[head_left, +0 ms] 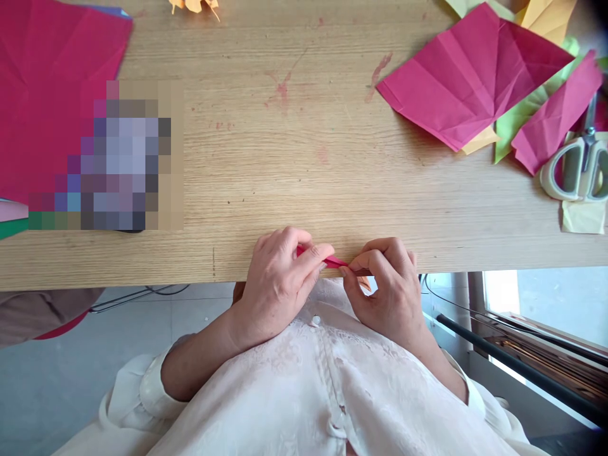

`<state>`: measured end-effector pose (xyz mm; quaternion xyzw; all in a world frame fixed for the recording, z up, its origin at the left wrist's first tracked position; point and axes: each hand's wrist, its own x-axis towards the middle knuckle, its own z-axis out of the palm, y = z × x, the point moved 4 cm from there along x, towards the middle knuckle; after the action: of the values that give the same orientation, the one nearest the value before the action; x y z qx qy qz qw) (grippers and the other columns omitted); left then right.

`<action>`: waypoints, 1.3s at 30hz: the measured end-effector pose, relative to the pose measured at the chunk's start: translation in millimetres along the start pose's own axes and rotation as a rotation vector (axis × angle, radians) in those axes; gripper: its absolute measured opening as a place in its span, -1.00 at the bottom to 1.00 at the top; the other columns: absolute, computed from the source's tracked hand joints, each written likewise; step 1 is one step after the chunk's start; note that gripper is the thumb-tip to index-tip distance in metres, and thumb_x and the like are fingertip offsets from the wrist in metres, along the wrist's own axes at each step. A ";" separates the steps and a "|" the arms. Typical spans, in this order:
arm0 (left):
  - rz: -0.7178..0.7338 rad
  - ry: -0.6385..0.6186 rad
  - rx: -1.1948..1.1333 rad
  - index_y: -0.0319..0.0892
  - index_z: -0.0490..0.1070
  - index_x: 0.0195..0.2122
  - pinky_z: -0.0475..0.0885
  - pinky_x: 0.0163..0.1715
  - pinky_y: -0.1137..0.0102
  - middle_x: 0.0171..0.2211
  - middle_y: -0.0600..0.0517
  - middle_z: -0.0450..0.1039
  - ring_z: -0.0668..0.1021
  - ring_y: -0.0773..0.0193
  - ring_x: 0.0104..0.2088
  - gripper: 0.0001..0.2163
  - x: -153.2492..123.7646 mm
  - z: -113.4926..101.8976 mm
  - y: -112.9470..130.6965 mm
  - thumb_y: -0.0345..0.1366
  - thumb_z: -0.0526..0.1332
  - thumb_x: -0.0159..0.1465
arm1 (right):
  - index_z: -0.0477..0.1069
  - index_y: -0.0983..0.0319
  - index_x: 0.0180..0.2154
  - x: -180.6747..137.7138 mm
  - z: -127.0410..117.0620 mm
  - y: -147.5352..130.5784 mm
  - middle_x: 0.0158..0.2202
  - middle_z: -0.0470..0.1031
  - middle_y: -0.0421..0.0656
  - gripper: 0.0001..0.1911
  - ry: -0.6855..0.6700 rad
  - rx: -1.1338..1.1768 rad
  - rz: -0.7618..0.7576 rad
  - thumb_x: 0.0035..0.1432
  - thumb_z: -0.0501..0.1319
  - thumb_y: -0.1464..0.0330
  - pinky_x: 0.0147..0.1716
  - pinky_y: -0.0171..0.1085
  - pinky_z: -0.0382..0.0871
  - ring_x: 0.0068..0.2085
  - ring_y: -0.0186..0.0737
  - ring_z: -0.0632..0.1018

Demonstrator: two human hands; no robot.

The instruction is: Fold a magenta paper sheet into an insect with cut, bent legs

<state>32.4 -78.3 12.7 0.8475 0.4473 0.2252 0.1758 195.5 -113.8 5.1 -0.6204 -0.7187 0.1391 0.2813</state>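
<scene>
**Both hands pinched on a folded red strip at the table's near edge**

Landmark for all positions: the folded red strip [335, 260], which lay at the near edge of the wooden table [285, 158], right in front of the person.

- Far left of the strip and further up the table: a large magenta sheet [42, 82], creased, running off the frame. A blurred patch overlapped its right side; its contents could not be made out.
- Left of the strip, at the frame's edge: thin slivers of pink and green paper [12, 218] showing under the magenta sheet.
- Up and left of the strip, at the far edge of the view: a crumpled orange scrap [194, 5], mostly cut off.
- Straight above the strip, mid-table: faint reddish smears [284, 88] on the wood.
- Left hand [278, 285]: closed, thumb and forefinger pinched on the strip's left end, the other fingers curled over it.
- The strip itself: narrow, only a short length visible between the two hands.
- Right hand [387, 285]: closed, fingertips pinching the strip's right end, knuckles raised.
- Below the strip: the person's white blouse [308, 392], both sleeves pushed up.
- Up and right of the strip: a creased magenta square [470, 76] lying over a green sheet [522, 117] and a yellow sheet [548, 16].
- Further right: a smaller magenta piece [555, 117], folded, overlapping the green.
- Far right of the strip: scissors [577, 168] with pale handles, resting on a pale yellow scrap [584, 216].
</scene>
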 end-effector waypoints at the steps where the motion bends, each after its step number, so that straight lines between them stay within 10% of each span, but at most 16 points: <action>1: 0.007 -0.001 -0.008 -0.06 0.51 -0.13 0.35 -0.23 0.27 -0.25 0.03 0.38 0.44 0.28 -0.30 -0.82 -0.1 0.1 0.4 -0.47 0.21 0.34 | 0.34 0.19 -0.37 -0.1 0.0 0.1 -0.30 0.43 -0.17 -0.85 0.000 0.001 -0.003 0.21 0.28 0.44 -0.25 -0.17 0.21 -0.27 -0.23 0.49; 21: 0.017 0.021 -0.101 -0.03 0.57 -0.15 0.36 -0.25 0.27 -0.24 0.03 0.42 0.45 0.31 -0.32 -0.77 -1.2 0.6 -3.0 -0.51 0.24 0.30 | 0.47 -0.07 0.13 -41.2 6.5 7.9 -0.19 0.48 -0.14 -0.51 0.155 -0.193 -0.243 0.18 0.35 0.39 0.08 0.01 0.36 -0.13 -0.13 0.41; 39: -0.007 0.060 -0.067 -0.02 0.56 -0.22 0.35 -0.24 0.28 -0.27 0.05 0.43 0.47 0.30 -0.32 -0.87 -0.5 5.7 -3.6 -0.43 0.30 0.29 | 0.48 -0.10 0.12 -42.2 8.8 12.0 -0.18 0.51 -0.17 -0.50 0.211 -0.174 -0.263 0.19 0.34 0.44 0.05 -0.01 0.41 -0.18 -0.19 0.45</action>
<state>32.7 -77.3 6.1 0.8324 0.4477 0.2648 0.1912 203.2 -151.1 -18.3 -0.5544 -0.7694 -0.0271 0.3161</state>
